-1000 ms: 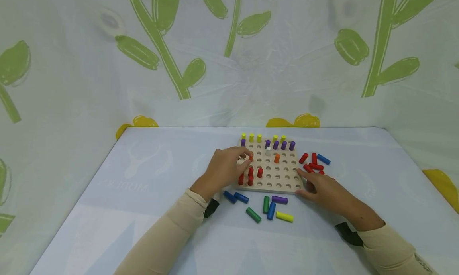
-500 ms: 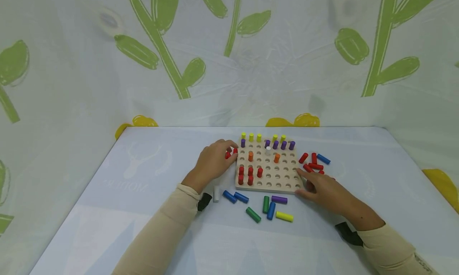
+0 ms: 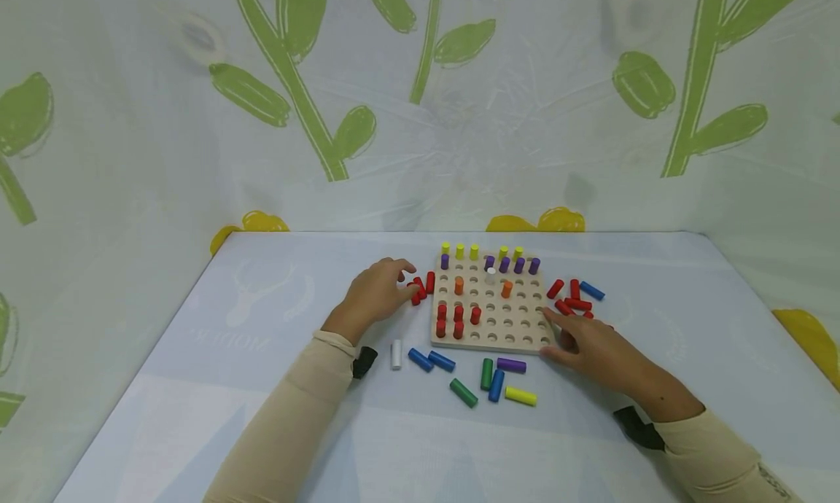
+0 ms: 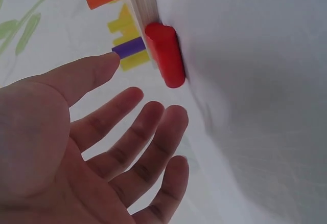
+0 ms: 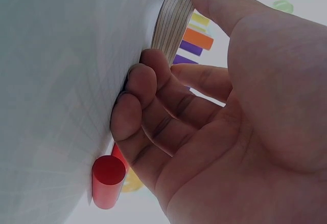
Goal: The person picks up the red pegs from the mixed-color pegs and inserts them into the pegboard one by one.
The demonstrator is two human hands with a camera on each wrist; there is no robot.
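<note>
A wooden pegboard [image 3: 485,348] carries upright yellow, purple, orange, red and white pegs. My left hand [image 3: 374,295] hovers left of it, fingers spread and loosely bent, holding nothing. Three red pegs [image 3: 430,282] lie between that hand and the board's left side. In the left wrist view a red peg [image 4: 166,55] lies beside the board's edge, apart from the fingertips. On the board's right side, my right hand [image 3: 597,346] touches the edge near the front corner with thumb and index finger. Its other fingers [image 5: 140,83] bend loosely against the table.
Blue pegs [image 3: 420,359], green pegs [image 3: 464,393], a purple peg [image 3: 512,365] and a yellow peg [image 3: 521,396] lie before the board. A white peg [image 3: 396,354] lies near the left wrist. More red pegs [image 3: 578,305] and a blue peg [image 3: 593,291] lie right of the board.
My left hand has moved left from over the board, leaving an orange peg standing in it, then drawn back slightly, uncovering the red pegs. The right hand has stayed at the board's edge.
</note>
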